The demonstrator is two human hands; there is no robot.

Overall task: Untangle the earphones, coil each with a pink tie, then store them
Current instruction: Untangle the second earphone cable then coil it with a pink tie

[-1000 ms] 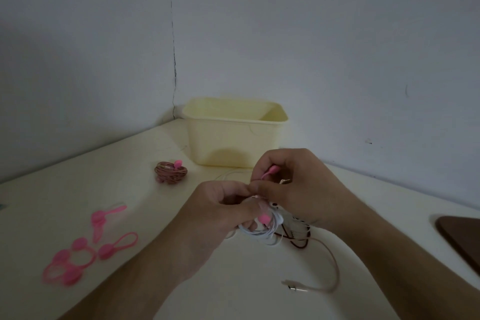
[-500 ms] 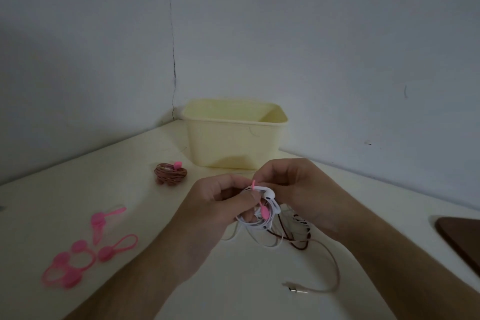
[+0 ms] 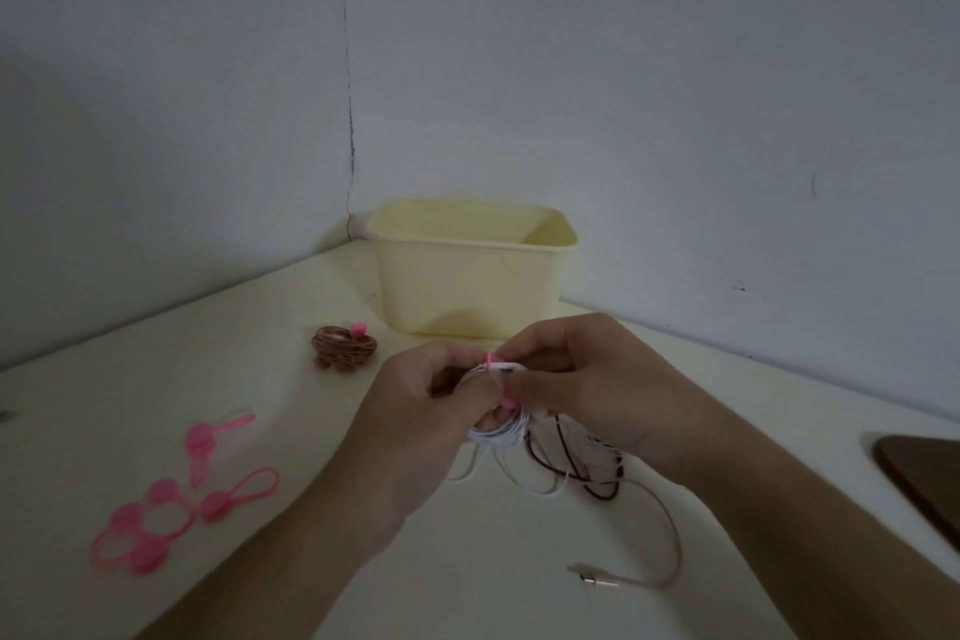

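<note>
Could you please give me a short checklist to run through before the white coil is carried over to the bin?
1. White earphone coil held by both hands, left hand and right hand: ok.
2. Pink tie wrapped on the coil: ok; fastened: cannot tell.
3. Loose white strands hang below the coil: not ok.
4. Yellow bin open on top: ok.
5. Brown tied coil stored: not ok, on the table.
6. Spare pink ties available: ok.

hands [image 3: 498, 395] lowered, pink tie [image 3: 491, 360] pulled short
</note>
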